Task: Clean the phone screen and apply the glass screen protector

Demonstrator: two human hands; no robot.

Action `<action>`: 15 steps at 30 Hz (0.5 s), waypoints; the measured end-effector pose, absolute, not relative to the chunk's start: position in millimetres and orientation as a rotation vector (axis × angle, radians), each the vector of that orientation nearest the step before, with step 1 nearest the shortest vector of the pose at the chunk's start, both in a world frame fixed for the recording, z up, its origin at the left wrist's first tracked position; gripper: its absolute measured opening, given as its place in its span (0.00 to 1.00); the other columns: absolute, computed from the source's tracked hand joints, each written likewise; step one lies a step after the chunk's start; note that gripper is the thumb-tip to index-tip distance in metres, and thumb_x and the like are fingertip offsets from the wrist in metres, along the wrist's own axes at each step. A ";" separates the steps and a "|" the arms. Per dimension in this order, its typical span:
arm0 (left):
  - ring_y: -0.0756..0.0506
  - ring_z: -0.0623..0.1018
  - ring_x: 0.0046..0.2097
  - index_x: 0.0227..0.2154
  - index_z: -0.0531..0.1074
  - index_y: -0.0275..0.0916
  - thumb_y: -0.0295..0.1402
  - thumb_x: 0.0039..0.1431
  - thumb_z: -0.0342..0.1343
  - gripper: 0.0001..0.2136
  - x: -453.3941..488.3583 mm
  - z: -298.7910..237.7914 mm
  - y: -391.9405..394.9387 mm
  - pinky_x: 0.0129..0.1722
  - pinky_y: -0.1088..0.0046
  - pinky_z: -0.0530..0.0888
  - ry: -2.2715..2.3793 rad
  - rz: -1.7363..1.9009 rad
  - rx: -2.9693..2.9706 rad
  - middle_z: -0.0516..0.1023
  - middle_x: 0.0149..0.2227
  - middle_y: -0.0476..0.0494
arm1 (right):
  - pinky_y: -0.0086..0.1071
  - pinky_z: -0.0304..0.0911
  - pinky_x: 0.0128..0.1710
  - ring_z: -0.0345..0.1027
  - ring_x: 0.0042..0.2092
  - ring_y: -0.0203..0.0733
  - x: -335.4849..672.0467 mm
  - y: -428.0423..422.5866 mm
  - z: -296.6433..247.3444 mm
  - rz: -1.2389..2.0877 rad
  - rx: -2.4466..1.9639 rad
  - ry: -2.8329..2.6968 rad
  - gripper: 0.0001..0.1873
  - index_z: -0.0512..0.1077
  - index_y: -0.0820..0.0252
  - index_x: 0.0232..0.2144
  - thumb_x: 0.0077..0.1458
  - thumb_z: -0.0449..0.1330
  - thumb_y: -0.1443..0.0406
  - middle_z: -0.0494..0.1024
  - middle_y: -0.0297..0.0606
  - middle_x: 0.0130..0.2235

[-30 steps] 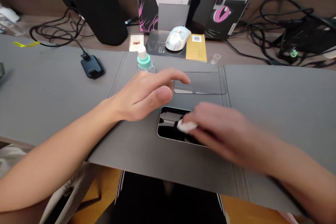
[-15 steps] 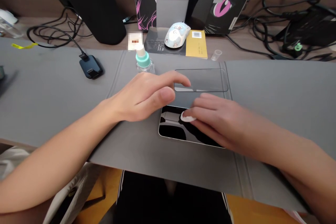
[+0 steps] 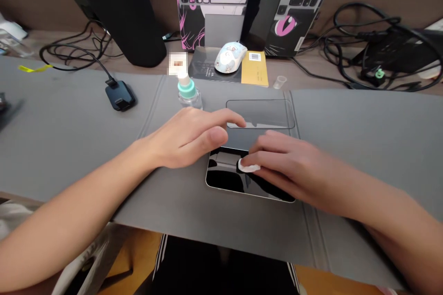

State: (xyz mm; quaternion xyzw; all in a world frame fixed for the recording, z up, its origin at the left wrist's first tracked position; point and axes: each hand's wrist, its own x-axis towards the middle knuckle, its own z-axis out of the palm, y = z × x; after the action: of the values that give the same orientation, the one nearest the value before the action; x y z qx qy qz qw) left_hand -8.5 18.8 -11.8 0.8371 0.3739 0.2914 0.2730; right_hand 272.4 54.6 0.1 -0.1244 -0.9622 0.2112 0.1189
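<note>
A smartphone (image 3: 224,179) with a glossy black face and thin silver rim lies flat on the desk mat. My right hand (image 3: 287,161) pinches a white cotton pad (image 3: 249,167) against its screen; the fingers and wrist cover the phone's right part. Over the phone's far left corner is my left hand (image 3: 194,138), holding nothing, thumb and index finger apart. Its index fingertip reaches the near edge of a clear, dark-edged glass sheet (image 3: 263,113) that looks like a screen protector; I cannot tell whether they touch. A clear bottle with a turquoise collar (image 3: 187,90) stands just behind my left hand.
Grey mat (image 3: 363,147) covers the desk. A patterned mouse (image 3: 230,57) rests on a black and yellow packet (image 3: 256,69), near a small clear cup (image 3: 280,82). Behind stand decorated keyboard-covered panels (image 3: 224,23). A black device (image 3: 120,95) is left, and cables (image 3: 346,55) tangle at right.
The whole view has shifted, so everything sits slightly lower in the picture. My right hand keeps the cotton pad on the phone at nearly the same spot; the left hand's pose is unchanged.
</note>
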 end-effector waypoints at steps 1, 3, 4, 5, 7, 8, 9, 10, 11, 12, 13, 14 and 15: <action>0.47 0.71 0.25 0.59 0.76 0.40 0.63 0.76 0.29 0.39 -8.6 -11.7 18.7 0.29 0.66 0.66 1.010 0.785 2.255 0.79 0.29 0.47 | 0.35 0.66 0.39 0.71 0.40 0.42 272.3 52.3 0.0 0.632 -0.359 -2.834 0.16 0.80 0.60 0.44 0.76 0.51 0.67 0.77 0.42 0.38; 0.47 0.70 0.25 0.59 0.76 0.40 0.63 0.75 0.29 0.39 -8.8 -11.7 18.5 0.29 0.66 0.66 1.017 0.778 2.258 0.79 0.29 0.46 | 0.34 0.67 0.37 0.71 0.39 0.42 276.6 49.8 5.7 0.752 -0.323 -2.894 0.16 0.80 0.59 0.43 0.75 0.51 0.67 0.78 0.40 0.38; 0.47 0.70 0.25 0.59 0.76 0.39 0.63 0.75 0.29 0.40 -8.8 -11.7 18.4 0.29 0.66 0.66 1.022 0.777 2.257 0.79 0.29 0.46 | 0.33 0.67 0.37 0.72 0.40 0.41 280.7 49.7 10.9 0.850 -0.294 -2.920 0.15 0.80 0.58 0.43 0.75 0.52 0.67 0.78 0.39 0.38; 0.47 0.70 0.25 0.59 0.76 0.39 0.64 0.75 0.29 0.40 -8.7 -11.8 18.4 0.28 0.66 0.66 1.026 0.775 2.255 0.80 0.29 0.46 | 0.32 0.68 0.37 0.74 0.40 0.40 285.5 50.6 17.1 0.950 -0.285 -2.934 0.15 0.80 0.56 0.43 0.75 0.52 0.67 0.79 0.38 0.39; 0.47 0.70 0.25 0.59 0.76 0.38 0.63 0.75 0.30 0.40 -8.5 -12.1 18.5 0.28 0.66 0.65 1.023 0.772 2.248 0.80 0.29 0.46 | 0.31 0.69 0.36 0.76 0.39 0.38 294.8 54.5 28.8 1.033 -0.353 -2.885 0.14 0.80 0.52 0.44 0.76 0.54 0.63 0.81 0.35 0.40; 0.47 0.70 0.25 0.59 0.76 0.38 0.63 0.76 0.30 0.40 -8.4 -12.1 18.5 0.28 0.66 0.65 1.017 0.774 2.245 0.80 0.29 0.46 | 0.31 0.70 0.36 0.76 0.38 0.38 298.2 57.1 32.8 0.987 -0.427 -2.834 0.13 0.81 0.50 0.45 0.75 0.55 0.61 0.82 0.35 0.41; 0.48 0.70 0.25 0.59 0.76 0.38 0.63 0.76 0.30 0.40 -8.3 -12.2 18.5 0.28 0.67 0.65 1.009 0.771 2.242 0.80 0.29 0.47 | 0.32 0.70 0.37 0.76 0.38 0.38 300.3 59.9 34.7 0.896 -0.506 -2.778 0.12 0.81 0.49 0.45 0.75 0.56 0.60 0.82 0.35 0.42; 0.48 0.70 0.25 0.59 0.76 0.38 0.63 0.75 0.30 0.40 -8.2 -12.1 18.6 0.28 0.67 0.65 1.003 0.764 2.240 0.79 0.29 0.47 | 0.33 0.69 0.37 0.76 0.38 0.39 300.8 62.4 34.2 0.791 -0.565 -2.729 0.11 0.81 0.49 0.46 0.74 0.57 0.59 0.82 0.35 0.42; 0.48 0.70 0.25 0.59 0.76 0.38 0.63 0.75 0.29 0.40 -8.1 -12.0 18.6 0.28 0.67 0.66 1.000 0.763 2.240 0.79 0.29 0.47 | 0.35 0.69 0.38 0.76 0.38 0.40 299.8 64.6 31.5 0.698 -0.593 -2.704 0.11 0.81 0.50 0.47 0.74 0.58 0.59 0.82 0.37 0.42; 0.48 0.70 0.25 0.59 0.76 0.38 0.64 0.75 0.29 0.40 -8.2 -11.9 18.6 0.28 0.67 0.66 1.004 0.766 2.241 0.79 0.29 0.47 | 0.35 0.69 0.39 0.76 0.39 0.41 297.5 66.2 26.9 0.635 -0.586 -2.700 0.11 0.81 0.51 0.47 0.74 0.58 0.59 0.82 0.38 0.42; 0.48 0.70 0.25 0.59 0.76 0.38 0.64 0.75 0.29 0.40 -8.3 -11.7 18.6 0.28 0.67 0.66 1.012 0.767 2.241 0.79 0.29 0.47 | 0.36 0.68 0.40 0.75 0.41 0.42 294.4 67.1 21.2 0.605 -0.554 -2.714 0.12 0.81 0.53 0.48 0.74 0.57 0.61 0.82 0.40 0.42; 0.48 0.70 0.25 0.59 0.77 0.38 0.64 0.75 0.29 0.40 -8.5 -11.5 18.6 0.28 0.67 0.66 1.020 0.769 2.240 0.79 0.29 0.46 | 0.36 0.68 0.41 0.75 0.41 0.43 291.0 67.3 15.0 0.600 -0.504 -2.733 0.13 0.81 0.55 0.49 0.74 0.56 0.62 0.81 0.41 0.42; 0.48 0.70 0.25 0.58 0.77 0.38 0.64 0.75 0.30 0.40 -8.7 -11.3 18.7 0.28 0.67 0.66 1.024 0.775 2.239 0.79 0.29 0.46 | 0.36 0.68 0.41 0.74 0.42 0.43 287.7 66.9 9.2 0.604 -0.455 -2.754 0.13 0.81 0.57 0.48 0.75 0.55 0.63 0.81 0.42 0.42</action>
State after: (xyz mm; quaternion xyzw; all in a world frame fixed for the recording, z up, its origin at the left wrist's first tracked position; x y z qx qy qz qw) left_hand -8.7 18.7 -11.3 0.8336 0.3812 0.2885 0.2769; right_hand 287.7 66.9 9.2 -0.1575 -0.9545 0.2095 0.1425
